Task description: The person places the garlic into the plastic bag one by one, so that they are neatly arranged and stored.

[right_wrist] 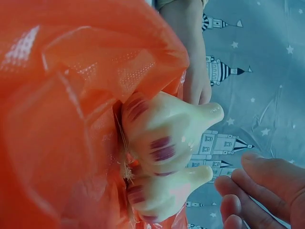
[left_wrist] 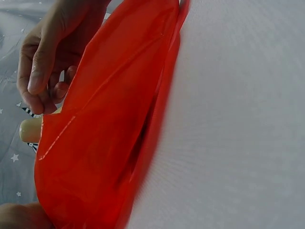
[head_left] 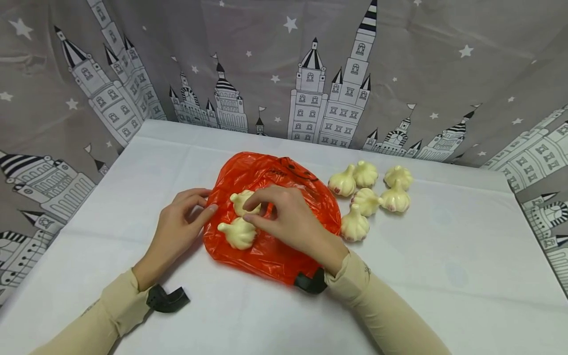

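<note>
A red plastic bag (head_left: 284, 256) lies on the white table, with two garlic bulbs, one farther (head_left: 239, 202) and one nearer (head_left: 240, 233), on it. Purple streaks mark both bulbs in the right wrist view. At the bag's left edge, my left hand (head_left: 177, 222) pinches the plastic between thumb and fingers. My right hand (head_left: 288, 217) hovers over the bag beside the bulbs, its fingers loosely bent. In the right wrist view a gap shows between its fingertips (right_wrist: 224, 183) and the stem of the nearest bulb (right_wrist: 157, 195).
Several more garlic bulbs (head_left: 355, 224) lie grouped on the table (head_left: 452, 256) to the right of the bag. Behind the table hangs a grey curtain (head_left: 262, 44) printed with castles and stars. Black straps (head_left: 167, 299) stick out at both wrists.
</note>
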`<state>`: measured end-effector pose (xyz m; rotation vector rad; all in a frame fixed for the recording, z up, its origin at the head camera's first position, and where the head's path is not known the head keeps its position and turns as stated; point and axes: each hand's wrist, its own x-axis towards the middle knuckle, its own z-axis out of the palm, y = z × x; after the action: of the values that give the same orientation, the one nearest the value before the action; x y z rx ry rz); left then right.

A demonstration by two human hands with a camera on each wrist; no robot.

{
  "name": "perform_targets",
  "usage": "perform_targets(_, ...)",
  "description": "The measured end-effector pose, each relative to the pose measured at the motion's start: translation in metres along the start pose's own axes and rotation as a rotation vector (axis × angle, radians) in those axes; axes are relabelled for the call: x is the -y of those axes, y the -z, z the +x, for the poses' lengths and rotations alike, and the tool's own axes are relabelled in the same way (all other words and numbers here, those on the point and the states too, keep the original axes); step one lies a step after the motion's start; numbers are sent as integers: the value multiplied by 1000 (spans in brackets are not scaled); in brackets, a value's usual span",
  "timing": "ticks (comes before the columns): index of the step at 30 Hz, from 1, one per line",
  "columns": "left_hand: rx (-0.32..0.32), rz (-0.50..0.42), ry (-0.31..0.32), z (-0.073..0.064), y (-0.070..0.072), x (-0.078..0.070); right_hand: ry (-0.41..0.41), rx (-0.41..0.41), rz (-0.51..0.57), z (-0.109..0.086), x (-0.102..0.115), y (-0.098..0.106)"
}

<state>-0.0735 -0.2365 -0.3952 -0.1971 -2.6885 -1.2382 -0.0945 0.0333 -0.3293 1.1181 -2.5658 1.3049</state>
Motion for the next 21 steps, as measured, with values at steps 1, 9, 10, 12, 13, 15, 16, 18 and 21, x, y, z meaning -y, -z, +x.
perform_targets(1, -1, -3, -1, 0, 0, 0, -1, 0, -6, -1, 0, 1)
perform_targets(9, 2, 13, 12, -1, -1, 0, -1, -39, -36, -10, -2, 11)
perform_targets(10, 4, 12, 11, -1, -1, 0, -2, -45, -37, -11, -2, 13)
perform_targets(12, 6, 8, 8, -1, -1, 0, -7, -58, -37, -16, -3, 17)
perform_targets(13, 7, 3, 10, -1, -1, 0, -12, -63, -36, -18, -4, 19)
perform_targets(15, 9, 1, 11, -1, -1, 0, -17, -78, -40, -24, -5, 24)
perform_targets(16, 10, 3, 9, -1, -1, 0, -17, -84, -42, -27, -6, 27)
perform_targets(18, 10, 2, 11, -1, -1, 0, -16, -100, -47, -34, -8, 33)
perform_targets(21, 7, 8, 11, -1, 0, 0, -12, -125, -60, -42, -10, 42)
